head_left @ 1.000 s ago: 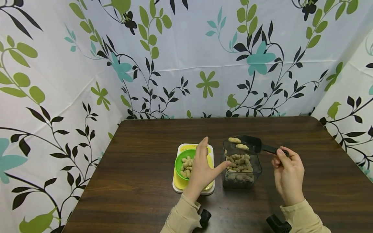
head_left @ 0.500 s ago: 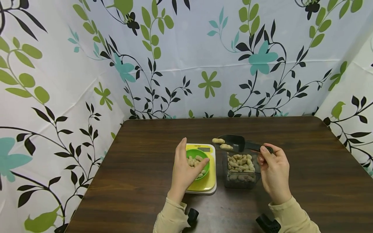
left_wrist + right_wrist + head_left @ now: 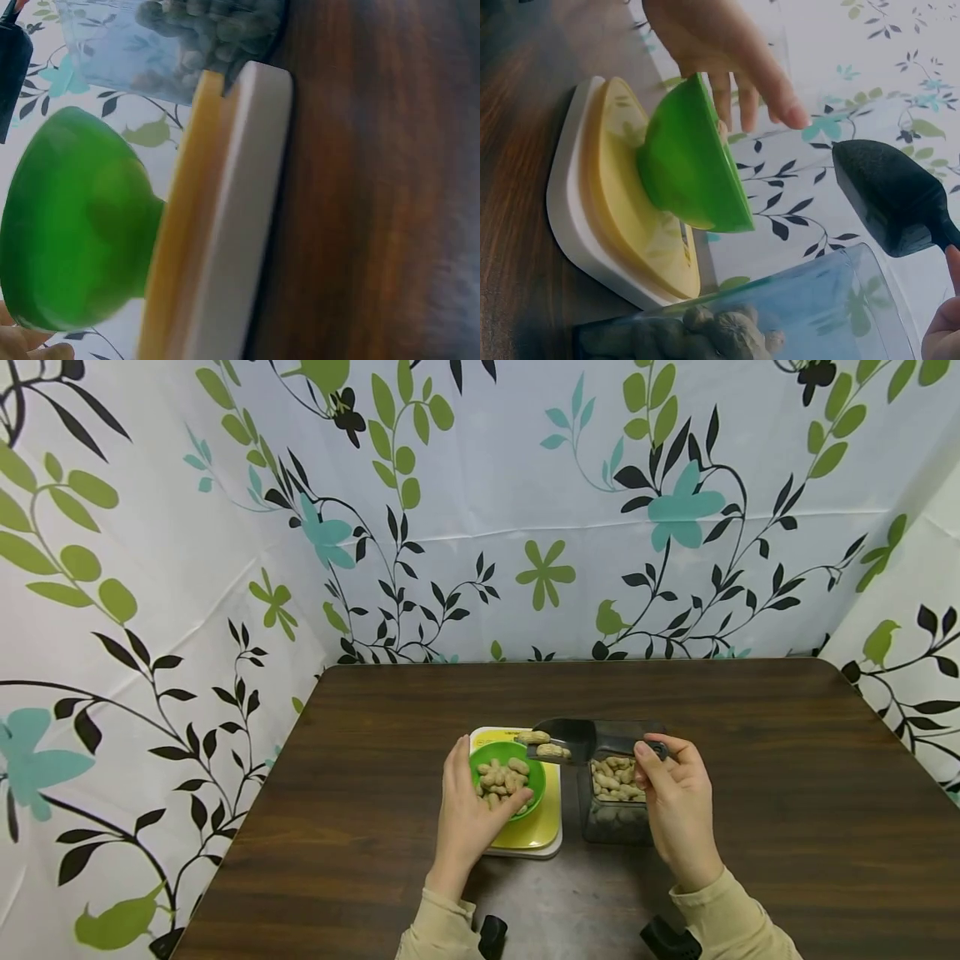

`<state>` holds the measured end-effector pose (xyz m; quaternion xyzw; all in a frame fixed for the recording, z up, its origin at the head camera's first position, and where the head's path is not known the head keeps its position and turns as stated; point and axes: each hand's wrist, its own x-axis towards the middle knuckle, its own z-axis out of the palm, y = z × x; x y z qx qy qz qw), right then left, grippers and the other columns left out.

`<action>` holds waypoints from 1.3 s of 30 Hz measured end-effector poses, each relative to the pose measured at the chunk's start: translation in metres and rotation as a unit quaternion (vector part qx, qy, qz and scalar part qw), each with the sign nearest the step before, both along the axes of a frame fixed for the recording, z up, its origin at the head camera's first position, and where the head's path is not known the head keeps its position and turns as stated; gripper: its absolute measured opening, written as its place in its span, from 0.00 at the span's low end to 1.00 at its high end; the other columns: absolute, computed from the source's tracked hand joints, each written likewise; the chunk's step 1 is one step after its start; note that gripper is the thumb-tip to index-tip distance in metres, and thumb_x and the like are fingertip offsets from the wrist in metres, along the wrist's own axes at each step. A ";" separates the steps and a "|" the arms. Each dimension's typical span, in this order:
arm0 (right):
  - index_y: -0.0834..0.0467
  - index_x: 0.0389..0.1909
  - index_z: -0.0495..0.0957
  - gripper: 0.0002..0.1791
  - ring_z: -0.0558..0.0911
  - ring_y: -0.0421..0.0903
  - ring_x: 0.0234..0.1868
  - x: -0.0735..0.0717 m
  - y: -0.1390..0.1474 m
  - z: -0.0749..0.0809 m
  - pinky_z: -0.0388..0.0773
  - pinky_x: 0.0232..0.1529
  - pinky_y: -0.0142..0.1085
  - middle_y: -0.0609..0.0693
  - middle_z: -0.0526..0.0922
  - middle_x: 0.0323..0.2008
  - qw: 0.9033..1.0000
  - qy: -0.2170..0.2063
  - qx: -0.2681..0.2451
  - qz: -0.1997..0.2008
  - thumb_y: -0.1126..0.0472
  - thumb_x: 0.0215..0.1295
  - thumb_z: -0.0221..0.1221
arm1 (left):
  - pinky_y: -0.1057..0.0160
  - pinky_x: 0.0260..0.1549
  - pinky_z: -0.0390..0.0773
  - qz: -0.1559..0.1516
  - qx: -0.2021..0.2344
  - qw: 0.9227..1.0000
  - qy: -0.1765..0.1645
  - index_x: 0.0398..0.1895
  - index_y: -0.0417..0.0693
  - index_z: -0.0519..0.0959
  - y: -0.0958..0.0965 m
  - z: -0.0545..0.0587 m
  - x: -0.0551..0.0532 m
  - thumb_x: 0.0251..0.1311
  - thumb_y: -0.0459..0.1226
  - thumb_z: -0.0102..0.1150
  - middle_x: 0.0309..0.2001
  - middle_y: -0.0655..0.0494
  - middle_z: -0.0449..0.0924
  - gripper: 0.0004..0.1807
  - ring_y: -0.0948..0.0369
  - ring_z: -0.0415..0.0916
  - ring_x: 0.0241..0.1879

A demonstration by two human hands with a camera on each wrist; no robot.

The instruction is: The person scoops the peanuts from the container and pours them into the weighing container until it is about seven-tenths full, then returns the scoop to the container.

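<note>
My right hand grips the handle of a black scoop, with two peanuts lying at its front lip. The scoop's tip overlaps the far right rim of a green bowl in the head view; the right wrist view shows the scoop higher than the bowl. Several peanuts fill part of the bowl, which stands on a yellow and white kitchen scale. At the bowl's left side is my left hand, fingers extended and thumb reaching over the near rim.
A clear, dark-tinted container holding more peanuts stands just right of the scale. Both rest on a dark wooden table. A patterned cloth hangs behind the table's far edge.
The right hand has carried the scoop leftward from over the container to the bowl's edge. The left hand has shifted left, from across the bowl to its side.
</note>
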<state>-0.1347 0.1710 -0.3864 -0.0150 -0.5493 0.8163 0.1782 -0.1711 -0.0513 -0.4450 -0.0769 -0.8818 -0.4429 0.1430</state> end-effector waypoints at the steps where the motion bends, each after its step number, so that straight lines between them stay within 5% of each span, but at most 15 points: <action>1: 0.58 0.47 0.64 0.09 0.69 0.38 0.25 0.000 -0.001 0.000 0.69 0.31 0.27 0.42 0.70 0.14 1.000 -0.003 0.007 0.000 0.64 0.68 0.51 | 0.41 0.57 0.68 0.001 0.000 1.000 -0.004 0.74 0.53 0.47 0.000 -0.001 0.001 0.43 0.60 0.67 0.70 0.46 0.51 0.58 0.46 0.56 0.68; 8: 0.56 0.47 0.66 0.10 0.69 0.39 0.26 0.003 -0.005 -0.004 0.69 0.31 0.29 0.41 0.74 0.21 0.996 -0.017 0.087 -0.017 0.65 0.67 0.53 | 0.40 0.55 0.70 0.008 -0.012 1.000 -0.021 0.74 0.54 0.44 -0.003 -0.011 0.007 0.39 0.63 0.67 0.70 0.45 0.51 0.62 0.44 0.57 0.67; 12: 0.58 0.47 0.66 0.12 0.64 0.36 0.20 0.005 -0.010 -0.008 0.63 0.22 0.31 0.40 0.74 0.20 0.989 0.000 0.145 -0.023 0.68 0.66 0.54 | 0.40 0.53 0.71 0.002 -0.019 1.000 -0.018 0.74 0.52 0.43 -0.004 -0.015 0.008 0.38 0.62 0.69 0.70 0.43 0.52 0.64 0.44 0.58 0.67; 15: 0.63 0.48 0.67 0.14 0.61 0.35 0.17 0.006 -0.013 -0.012 0.58 0.17 0.34 0.38 0.77 0.22 0.974 0.047 0.220 -0.031 0.72 0.63 0.54 | 0.40 0.53 0.71 -0.003 -0.018 1.000 -0.015 0.74 0.52 0.43 -0.004 -0.017 0.009 0.36 0.62 0.70 0.70 0.44 0.52 0.65 0.44 0.58 0.67; 18: 0.69 0.48 0.68 0.16 0.64 0.34 0.17 0.006 -0.015 -0.017 0.60 0.15 0.32 0.37 0.78 0.24 0.948 0.112 0.295 -0.045 0.77 0.59 0.55 | 0.41 0.53 0.71 -0.008 -0.020 1.000 -0.008 0.74 0.53 0.43 -0.004 -0.018 0.009 0.35 0.62 0.70 0.70 0.44 0.52 0.65 0.45 0.58 0.67; 22: 0.71 0.48 0.69 0.19 0.63 0.34 0.16 0.006 -0.016 -0.022 0.59 0.14 0.30 0.37 0.75 0.22 0.927 0.165 0.331 -0.056 0.81 0.55 0.56 | 0.41 0.53 0.72 -0.013 -0.024 1.000 0.000 0.74 0.53 0.43 -0.004 -0.019 0.008 0.36 0.61 0.71 0.70 0.44 0.52 0.65 0.45 0.59 0.66; 32: 0.70 0.49 0.70 0.20 0.62 0.33 0.15 0.005 -0.015 -0.022 0.58 0.12 0.29 0.33 0.76 0.24 0.923 0.176 0.335 -0.070 0.82 0.54 0.56 | 0.41 0.52 0.72 -0.015 -0.025 1.000 0.006 0.74 0.53 0.42 -0.004 -0.022 0.008 0.38 0.60 0.71 0.70 0.43 0.51 0.64 0.44 0.60 0.66; 39: 0.68 0.51 0.70 0.19 0.58 0.33 0.13 0.007 -0.011 -0.018 0.56 0.11 0.30 0.33 0.74 0.22 0.925 0.144 0.340 -0.094 0.79 0.57 0.56 | 0.40 0.55 0.69 -0.014 -0.035 0.999 0.024 0.74 0.52 0.42 -0.005 -0.017 0.006 0.38 0.61 0.70 0.70 0.42 0.51 0.64 0.43 0.56 0.67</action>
